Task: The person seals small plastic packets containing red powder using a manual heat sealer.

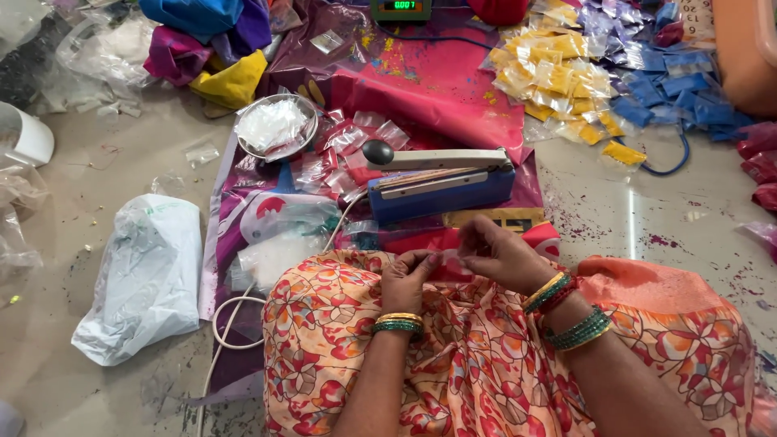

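My left hand (pixel 409 277) and my right hand (pixel 498 252) meet above my lap, both pinching a small clear plastic pouch (pixel 452 257) between the fingertips. Bangles sit on both wrists. Just beyond the hands stands a blue heat sealer (pixel 441 190) with its grey arm and black knob lowered. Several empty clear pouches (pixel 344 150) lie scattered to its left on a pink sheet (pixel 437 97).
A metal bowl (pixel 276 127) with clear pouches sits at the left of the sealer. A white plastic bag (pixel 150 275) lies on the floor at left. Heaps of yellow packets (pixel 554 81) and blue packets (pixel 672 89) lie at the back right. A digital scale (pixel 401 8) stands at the top.
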